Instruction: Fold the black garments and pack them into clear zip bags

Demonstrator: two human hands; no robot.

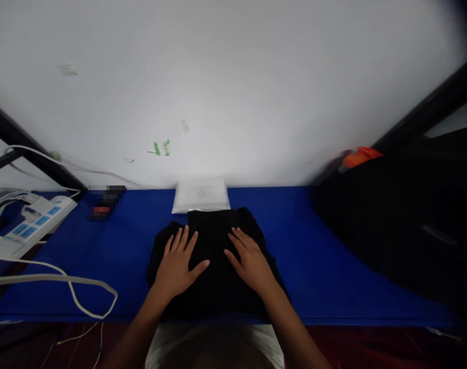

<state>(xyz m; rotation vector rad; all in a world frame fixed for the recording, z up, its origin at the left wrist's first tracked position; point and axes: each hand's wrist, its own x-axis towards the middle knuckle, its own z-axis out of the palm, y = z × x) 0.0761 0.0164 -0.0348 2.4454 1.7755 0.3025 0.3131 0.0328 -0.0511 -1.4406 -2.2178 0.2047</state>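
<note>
A folded black garment lies on the blue table surface right in front of me. My left hand rests flat on its left half with the fingers spread and open. My right hand lies flat on its right half, fingers stretched out toward the wall. Neither hand holds anything. Just behind the garment, against the wall, sits a clear plastic bag with something white inside.
A white power strip with blue sockets and white cables sit at the left. A small dark object lies near the wall. A large black bag with an orange part fills the right side.
</note>
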